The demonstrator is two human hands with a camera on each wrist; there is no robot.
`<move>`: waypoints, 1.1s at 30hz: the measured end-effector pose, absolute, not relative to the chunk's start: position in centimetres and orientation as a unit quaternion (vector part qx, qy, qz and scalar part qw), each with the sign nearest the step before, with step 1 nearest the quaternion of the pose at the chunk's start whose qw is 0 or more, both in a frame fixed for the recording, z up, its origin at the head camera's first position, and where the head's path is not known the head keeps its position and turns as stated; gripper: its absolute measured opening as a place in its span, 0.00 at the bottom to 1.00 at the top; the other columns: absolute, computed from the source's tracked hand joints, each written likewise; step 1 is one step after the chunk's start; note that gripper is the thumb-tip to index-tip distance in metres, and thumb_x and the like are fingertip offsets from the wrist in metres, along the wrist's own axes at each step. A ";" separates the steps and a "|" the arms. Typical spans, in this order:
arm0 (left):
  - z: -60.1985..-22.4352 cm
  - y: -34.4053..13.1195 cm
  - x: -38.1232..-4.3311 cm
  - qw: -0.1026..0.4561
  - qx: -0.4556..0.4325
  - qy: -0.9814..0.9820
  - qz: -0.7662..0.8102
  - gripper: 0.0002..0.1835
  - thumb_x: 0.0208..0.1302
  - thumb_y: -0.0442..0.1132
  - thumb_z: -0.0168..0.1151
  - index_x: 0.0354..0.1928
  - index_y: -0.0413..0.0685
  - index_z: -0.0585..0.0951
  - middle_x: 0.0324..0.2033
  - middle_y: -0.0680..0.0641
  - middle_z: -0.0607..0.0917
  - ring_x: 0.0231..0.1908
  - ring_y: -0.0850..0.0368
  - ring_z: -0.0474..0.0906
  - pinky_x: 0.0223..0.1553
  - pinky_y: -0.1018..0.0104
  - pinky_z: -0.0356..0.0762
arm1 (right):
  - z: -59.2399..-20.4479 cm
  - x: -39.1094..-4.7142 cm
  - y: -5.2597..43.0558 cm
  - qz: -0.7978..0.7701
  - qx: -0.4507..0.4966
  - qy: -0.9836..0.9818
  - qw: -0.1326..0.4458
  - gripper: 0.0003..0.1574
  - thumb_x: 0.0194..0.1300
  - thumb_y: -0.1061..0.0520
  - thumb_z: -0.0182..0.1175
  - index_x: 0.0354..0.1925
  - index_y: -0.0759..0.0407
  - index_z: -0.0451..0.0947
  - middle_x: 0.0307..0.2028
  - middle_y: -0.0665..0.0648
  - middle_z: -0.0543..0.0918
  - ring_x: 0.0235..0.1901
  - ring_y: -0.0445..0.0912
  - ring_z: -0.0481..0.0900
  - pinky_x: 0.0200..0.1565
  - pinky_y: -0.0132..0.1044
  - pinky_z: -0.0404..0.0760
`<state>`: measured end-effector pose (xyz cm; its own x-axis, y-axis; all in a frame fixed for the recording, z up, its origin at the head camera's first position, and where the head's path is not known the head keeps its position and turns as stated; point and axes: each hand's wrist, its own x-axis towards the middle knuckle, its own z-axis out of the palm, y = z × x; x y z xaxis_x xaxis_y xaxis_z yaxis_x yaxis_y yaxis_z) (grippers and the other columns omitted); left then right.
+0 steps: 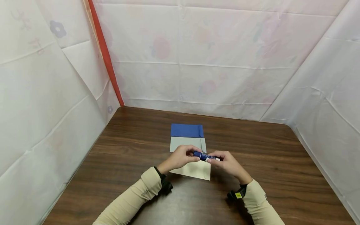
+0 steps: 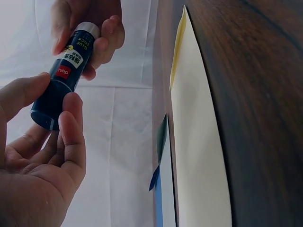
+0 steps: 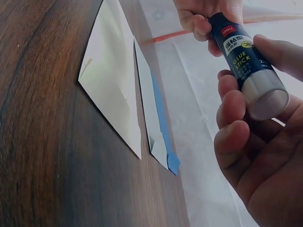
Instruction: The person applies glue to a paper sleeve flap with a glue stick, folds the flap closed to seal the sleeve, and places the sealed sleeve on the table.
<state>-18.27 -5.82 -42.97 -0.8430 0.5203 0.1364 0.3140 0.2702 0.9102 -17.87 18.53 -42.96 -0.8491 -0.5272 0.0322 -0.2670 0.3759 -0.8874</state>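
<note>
A dark blue glue stick [image 1: 206, 156] with a white end is held between both hands, above the cream envelope [image 1: 194, 171]. My left hand [image 1: 182, 157] pinches its blue cap end between thumb and fingers. On the other side, my right hand [image 1: 229, 163] grips the body near the white base. The label "GLUE STICK" shows on the glue stick [image 3: 244, 56] in the right wrist view. The cap appears to be on. Beyond the hands lie a pale grey envelope [image 1: 185, 142] and a blue envelope [image 1: 185, 130], in a column with the cream one.
The envelopes lie flat on a dark wooden table [image 1: 135, 137]. White patterned sheets [image 1: 225, 56] surround it at the back and both sides. A red strip [image 1: 107, 56] runs down the back left corner.
</note>
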 end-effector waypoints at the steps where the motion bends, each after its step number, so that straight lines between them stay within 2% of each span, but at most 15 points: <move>1: -43.0 -5.8 -18.3 0.095 0.263 0.791 0.545 0.14 0.63 0.36 0.66 0.49 0.38 0.83 0.40 0.40 0.86 0.32 0.65 0.77 0.34 0.75 0.76 | -43.0 -17.9 18.5 -0.503 -0.242 0.819 0.130 0.13 0.67 0.54 0.62 0.44 0.60 0.84 0.33 0.54 0.79 0.23 0.39 0.72 0.25 0.31 0.75; 5: -42.9 -5.9 -18.2 0.095 0.260 0.792 0.544 0.14 0.63 0.36 0.66 0.49 0.39 0.83 0.39 0.41 0.87 0.32 0.67 0.77 0.34 0.75 0.76 | -43.1 -18.0 18.5 -0.505 -0.237 0.819 0.137 0.14 0.67 0.54 0.62 0.46 0.61 0.84 0.34 0.56 0.80 0.23 0.40 0.72 0.25 0.31 0.74; 13: -42.9 -5.9 -18.2 0.095 0.259 0.791 0.546 0.14 0.63 0.37 0.66 0.49 0.39 0.83 0.38 0.42 0.86 0.31 0.66 0.77 0.34 0.75 0.76 | -43.1 -17.9 18.4 -0.509 -0.235 0.816 0.143 0.16 0.67 0.55 0.62 0.48 0.65 0.82 0.29 0.65 0.79 0.23 0.44 0.73 0.24 0.32 0.75; 15: -42.9 -5.9 -18.2 0.096 0.258 0.791 0.546 0.14 0.63 0.37 0.66 0.49 0.39 0.83 0.38 0.41 0.86 0.32 0.66 0.77 0.34 0.75 0.76 | -43.1 -17.9 18.4 -0.509 -0.235 0.816 0.142 0.15 0.67 0.55 0.62 0.48 0.64 0.82 0.29 0.64 0.79 0.23 0.44 0.73 0.24 0.32 0.75; 23: -43.1 -5.8 -18.2 0.098 0.247 0.798 0.541 0.13 0.63 0.36 0.66 0.48 0.41 0.83 0.38 0.43 0.86 0.32 0.65 0.77 0.34 0.75 0.76 | -43.3 -18.0 18.2 -0.501 -0.258 0.819 0.111 0.14 0.65 0.57 0.64 0.47 0.62 0.83 0.44 0.64 0.84 0.34 0.39 0.76 0.34 0.30 0.78; 27: -43.0 -5.8 -18.2 0.098 0.250 0.796 0.543 0.13 0.63 0.36 0.66 0.48 0.41 0.83 0.38 0.43 0.86 0.32 0.65 0.77 0.34 0.75 0.76 | -43.2 -18.0 18.1 -0.500 -0.257 0.819 0.114 0.16 0.65 0.57 0.64 0.49 0.63 0.83 0.45 0.65 0.84 0.35 0.39 0.77 0.36 0.30 0.79; 33: -43.2 -5.6 -18.1 0.106 0.250 0.799 0.537 0.13 0.63 0.36 0.66 0.48 0.41 0.83 0.39 0.44 0.86 0.33 0.66 0.77 0.35 0.74 0.76 | -43.2 -18.1 17.9 -0.479 -0.277 0.826 0.110 0.18 0.65 0.57 0.64 0.50 0.66 0.82 0.43 0.65 0.83 0.33 0.39 0.76 0.35 0.29 0.79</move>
